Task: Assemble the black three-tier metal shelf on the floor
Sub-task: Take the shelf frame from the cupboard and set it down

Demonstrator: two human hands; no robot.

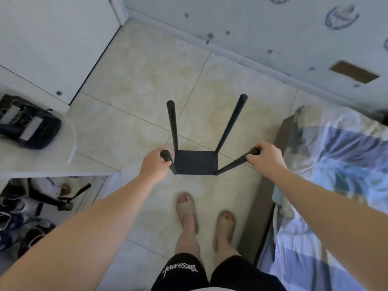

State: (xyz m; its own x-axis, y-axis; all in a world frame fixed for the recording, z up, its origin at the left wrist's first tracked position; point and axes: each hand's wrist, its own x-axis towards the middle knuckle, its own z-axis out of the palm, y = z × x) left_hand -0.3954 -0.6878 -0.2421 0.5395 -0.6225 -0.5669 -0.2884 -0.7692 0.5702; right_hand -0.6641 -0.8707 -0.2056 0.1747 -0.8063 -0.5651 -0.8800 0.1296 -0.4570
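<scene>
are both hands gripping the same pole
No, the left hand grips the near left pole, the right hand the near right pole.

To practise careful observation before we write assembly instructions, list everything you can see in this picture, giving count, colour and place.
shelf panel: one, black, on the floor between the hands
poles: four, black, standing up from the panel's corners
floor: one, beige tiles, under the shelf
bag: one, dark, on the white cabinet top at left
shoes: several, blurred, mixed colours, inside the cabinet below
bedding: one, blue and white, at right
brown board: one, brown, beside the bedding
slippers: two, beige, worn, lower middle
shorts: one, black, bottom edge
left hand: one, grips the near left pole's top
right hand: one, grips the near right pole's top
</scene>
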